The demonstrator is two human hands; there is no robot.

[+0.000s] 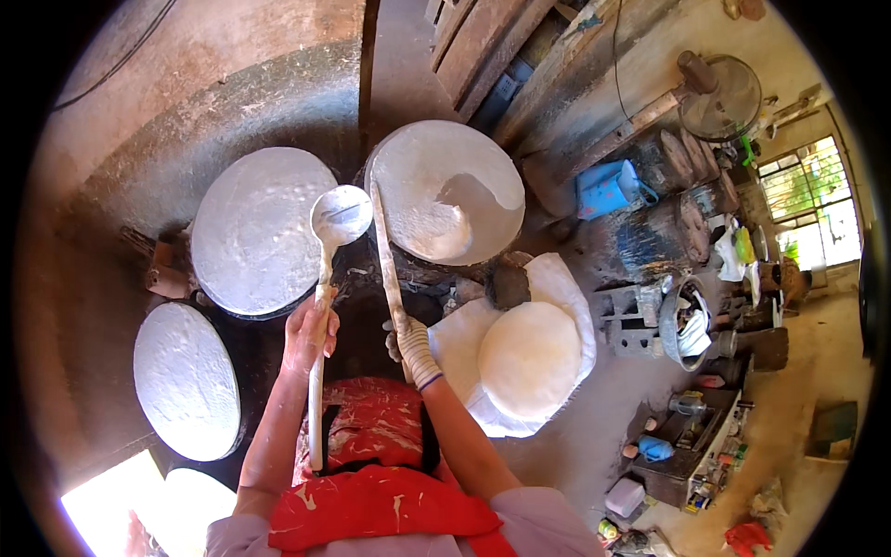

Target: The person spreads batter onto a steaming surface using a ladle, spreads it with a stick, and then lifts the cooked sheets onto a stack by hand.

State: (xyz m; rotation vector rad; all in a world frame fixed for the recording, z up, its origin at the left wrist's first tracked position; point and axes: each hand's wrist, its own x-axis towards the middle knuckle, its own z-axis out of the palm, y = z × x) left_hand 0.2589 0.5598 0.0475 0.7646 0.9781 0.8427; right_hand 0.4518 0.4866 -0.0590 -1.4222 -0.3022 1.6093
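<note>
My left hand (309, 331) grips the long handle of a white ladle (339, 218), whose bowl hangs between two round griddles. My right hand (413, 345), in a white glove, holds a long flat wooden stick (385, 251) that reaches up to the right griddle (445, 190). That griddle carries a thin white batter layer, partly spread, with a darker bare patch. The left griddle (260, 227) is fully coated white. A third white-coated griddle (186, 381) lies at the lower left.
A stack of round thin sheets (529, 357) rests on a white cloth (566, 288) to my right. A blue jug (605, 188), a fan (719, 93), round wooden blocks and cluttered shelves stand at the right. A red apron covers my lap.
</note>
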